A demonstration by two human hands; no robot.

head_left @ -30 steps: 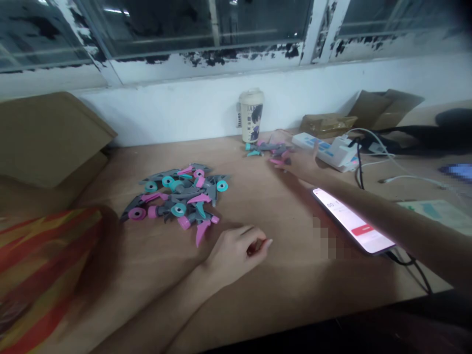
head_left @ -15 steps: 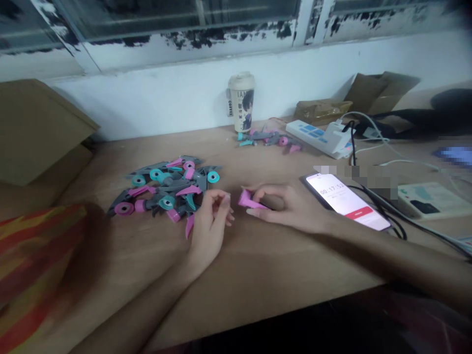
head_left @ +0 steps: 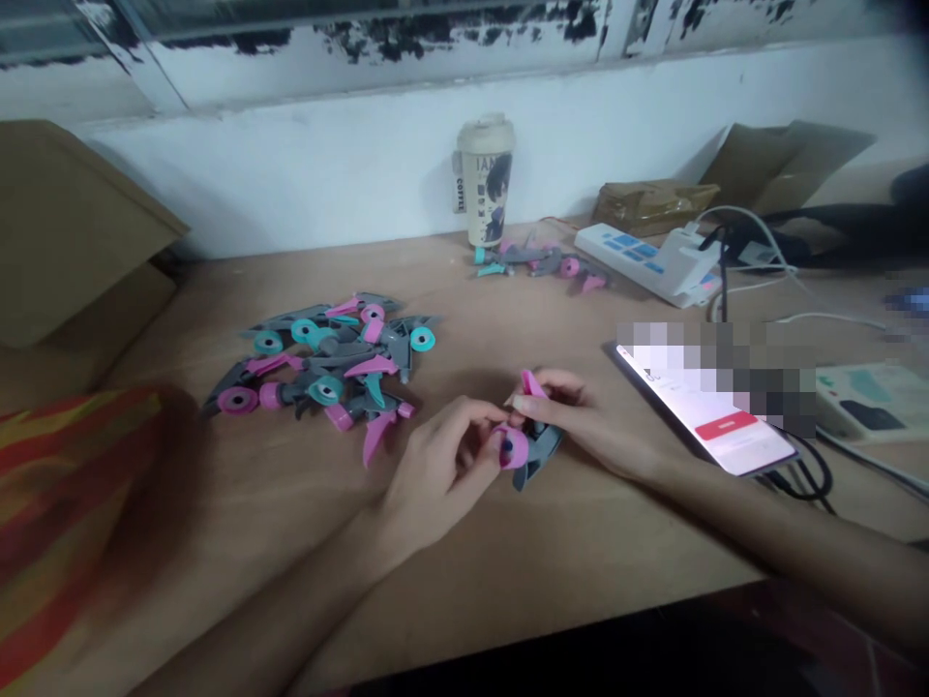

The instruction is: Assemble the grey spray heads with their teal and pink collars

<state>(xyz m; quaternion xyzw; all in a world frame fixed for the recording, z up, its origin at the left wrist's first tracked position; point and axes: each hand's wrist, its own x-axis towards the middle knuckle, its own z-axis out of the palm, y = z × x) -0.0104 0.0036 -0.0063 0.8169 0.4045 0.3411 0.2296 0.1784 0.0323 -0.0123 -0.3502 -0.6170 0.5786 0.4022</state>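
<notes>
Both of my hands meet over the middle of the wooden table [head_left: 508,542]. My right hand [head_left: 581,426] grips a grey spray trigger head with a pink cap and pink lever [head_left: 526,447]. My left hand [head_left: 442,469] pinches at the pink cap end of the same piece; its fingers are closed. A pile of several grey trigger heads with pink and teal parts [head_left: 326,363] lies just left of my hands. A smaller group of the same pieces [head_left: 541,263] lies further back.
A coffee cup [head_left: 485,182] stands by the white wall. A power strip [head_left: 653,261] with cables and a lit phone [head_left: 715,421] sit to the right. Cardboard boxes [head_left: 65,232] are at the left, brown packets [head_left: 653,205] at the back right. Striped red-and-yellow cloth [head_left: 65,523] is at the lower left.
My right hand went from reaching at the far group to drawing a trigger head back to the table's middle. My left hand rose from the table and closed on its pink cap end.
</notes>
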